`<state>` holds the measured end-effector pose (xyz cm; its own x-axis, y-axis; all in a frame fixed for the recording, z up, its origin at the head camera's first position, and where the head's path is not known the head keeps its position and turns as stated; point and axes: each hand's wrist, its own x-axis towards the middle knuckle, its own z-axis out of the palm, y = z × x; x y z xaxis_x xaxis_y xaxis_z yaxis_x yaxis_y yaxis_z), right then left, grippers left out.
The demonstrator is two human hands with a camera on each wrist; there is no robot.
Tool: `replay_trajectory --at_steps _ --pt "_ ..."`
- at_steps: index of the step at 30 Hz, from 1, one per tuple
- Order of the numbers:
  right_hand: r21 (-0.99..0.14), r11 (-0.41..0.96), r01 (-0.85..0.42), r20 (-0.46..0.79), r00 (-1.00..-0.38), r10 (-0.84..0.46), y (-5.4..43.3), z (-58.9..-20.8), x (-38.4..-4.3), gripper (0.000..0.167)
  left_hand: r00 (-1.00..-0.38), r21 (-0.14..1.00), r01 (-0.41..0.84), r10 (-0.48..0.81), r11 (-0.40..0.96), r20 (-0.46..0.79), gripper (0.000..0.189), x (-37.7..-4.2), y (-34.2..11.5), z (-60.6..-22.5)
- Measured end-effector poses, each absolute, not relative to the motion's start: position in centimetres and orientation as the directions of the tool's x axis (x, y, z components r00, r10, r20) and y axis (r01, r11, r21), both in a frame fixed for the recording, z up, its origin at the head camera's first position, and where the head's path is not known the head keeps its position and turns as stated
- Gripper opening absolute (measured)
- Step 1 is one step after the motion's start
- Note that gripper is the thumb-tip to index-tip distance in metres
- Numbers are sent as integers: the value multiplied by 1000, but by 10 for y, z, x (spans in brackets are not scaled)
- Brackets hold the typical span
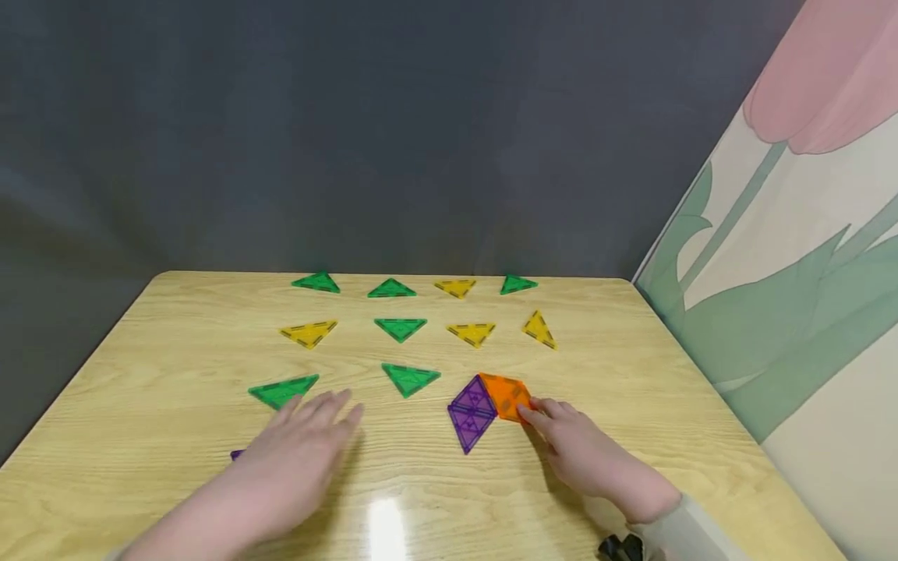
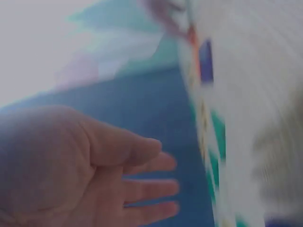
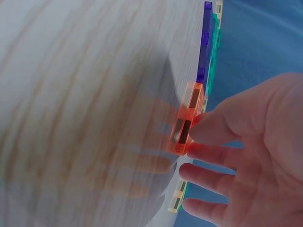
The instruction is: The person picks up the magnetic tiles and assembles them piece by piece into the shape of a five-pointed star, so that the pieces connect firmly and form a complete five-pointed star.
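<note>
My right hand (image 1: 585, 452) pinches the near right corner of an orange magnetic tile (image 1: 507, 396) between thumb and index finger. In the right wrist view the tile's edge (image 3: 189, 116) shows with the fingertips right at it, the other fingers spread apart. The orange tile's left side meets two purple triangle tiles (image 1: 471, 413) that lie edge to edge. Over the left part of the table, my left hand (image 1: 298, 456) holds nothing, its fingers extended. Just beyond its fingertips lies a green triangle tile (image 1: 281, 389); a purple tile (image 1: 236, 454) is mostly hidden behind this hand.
Spaced-out green triangle tiles (image 1: 410, 379) and yellow triangle tiles (image 1: 471, 333) lie in rows toward the far edge of the wooden table (image 1: 617, 351). A dark curtain (image 1: 393, 140) hangs behind it, and a flower-patterned wall (image 1: 793, 296) borders the right side.
</note>
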<state>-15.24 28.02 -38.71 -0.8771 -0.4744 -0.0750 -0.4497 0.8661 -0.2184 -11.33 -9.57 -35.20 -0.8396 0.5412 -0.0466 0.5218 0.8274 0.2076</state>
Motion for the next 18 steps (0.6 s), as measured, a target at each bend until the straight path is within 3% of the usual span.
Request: replay_trajectory --at_steps 4,10,14,18 --pt "-245 861 -445 -78 -877 -475 283 -386 -153 61 -894 212 411 438 887 -96 48 -90 -156 -371" --pt "-254 848 -466 -39 -871 -490 292 -389 -151 63 -930 188 311 339 932 -140 53 -80 -184 -405" --pt "-259 833 -489 -25 -858 -512 290 -393 -153 64 -905 183 403 420 897 -71 50 -73 -180 -410" --pt "-240 824 -513 -13 -847 -531 285 -392 -156 58 -806 155 590 591 793 41 83 -71 -156 -409"
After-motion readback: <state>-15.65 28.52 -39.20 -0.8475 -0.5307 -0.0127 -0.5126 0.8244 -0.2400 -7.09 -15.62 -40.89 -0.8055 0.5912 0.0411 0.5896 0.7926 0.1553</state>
